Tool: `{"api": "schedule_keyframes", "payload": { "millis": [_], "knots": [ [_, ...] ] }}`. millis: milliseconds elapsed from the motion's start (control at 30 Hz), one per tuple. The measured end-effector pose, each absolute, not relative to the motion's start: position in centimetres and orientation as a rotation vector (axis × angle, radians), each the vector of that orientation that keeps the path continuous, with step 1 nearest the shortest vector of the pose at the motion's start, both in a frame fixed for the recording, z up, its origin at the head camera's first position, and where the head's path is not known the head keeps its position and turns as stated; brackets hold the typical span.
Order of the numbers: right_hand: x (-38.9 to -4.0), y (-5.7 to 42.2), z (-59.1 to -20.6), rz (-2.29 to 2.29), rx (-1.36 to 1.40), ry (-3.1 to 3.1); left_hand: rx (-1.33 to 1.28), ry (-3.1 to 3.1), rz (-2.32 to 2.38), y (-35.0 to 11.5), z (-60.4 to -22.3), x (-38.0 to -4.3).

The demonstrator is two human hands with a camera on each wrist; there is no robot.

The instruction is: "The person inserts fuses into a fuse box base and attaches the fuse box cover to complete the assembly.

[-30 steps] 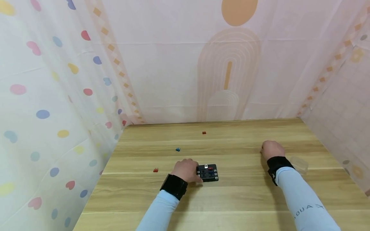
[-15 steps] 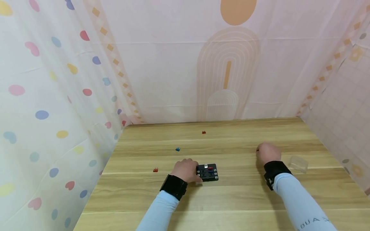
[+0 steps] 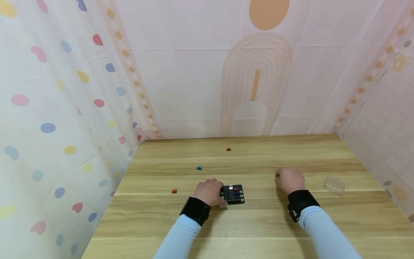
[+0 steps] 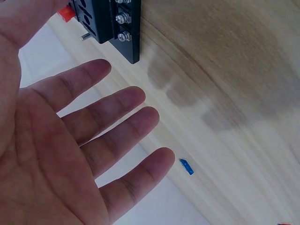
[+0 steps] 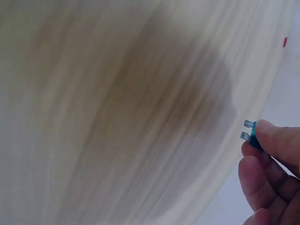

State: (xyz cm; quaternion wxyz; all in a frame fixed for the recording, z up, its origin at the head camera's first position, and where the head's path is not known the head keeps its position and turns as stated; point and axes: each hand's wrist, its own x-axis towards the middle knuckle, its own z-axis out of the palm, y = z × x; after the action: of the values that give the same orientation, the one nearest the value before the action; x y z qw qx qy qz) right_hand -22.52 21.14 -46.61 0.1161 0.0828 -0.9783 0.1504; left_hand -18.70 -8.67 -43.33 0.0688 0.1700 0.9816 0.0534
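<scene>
A black fuse block (image 3: 237,200) lies on the wooden table, holding a red and a dark blue fuse, with screw terminals along its sides. Beside its left edge is my left hand (image 3: 207,191). In the left wrist view its fingers are extended and spread, and the thumb reaches toward the block (image 4: 96,23). My right hand (image 3: 290,180) is over the table to the right of the block. Between thumb and forefinger it pinches a blue blade fuse (image 5: 254,139), whose two metal prongs stick out.
Loose on the table are a blue fuse (image 3: 199,168), a red fuse (image 3: 174,191) to the left and another red fuse (image 3: 228,149) farther back. A clear plastic container (image 3: 334,185) sits at the right. Patterned curtains (image 3: 191,90) border the table.
My right hand has moved left and nearer to me, away from the clear container, which now shows fully. The left hand and fuse block have stayed in place.
</scene>
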Motion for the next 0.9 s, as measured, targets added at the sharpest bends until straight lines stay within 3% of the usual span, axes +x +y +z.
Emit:
{"api": "schedule_keyframes", "payload": {
  "millis": [900],
  "knots": [
    [-19.3,13.7,-45.7,0.500,0.510,-2.856,0.627,2.947,0.061,-7.5,-45.1,-19.4]
  ]
}}
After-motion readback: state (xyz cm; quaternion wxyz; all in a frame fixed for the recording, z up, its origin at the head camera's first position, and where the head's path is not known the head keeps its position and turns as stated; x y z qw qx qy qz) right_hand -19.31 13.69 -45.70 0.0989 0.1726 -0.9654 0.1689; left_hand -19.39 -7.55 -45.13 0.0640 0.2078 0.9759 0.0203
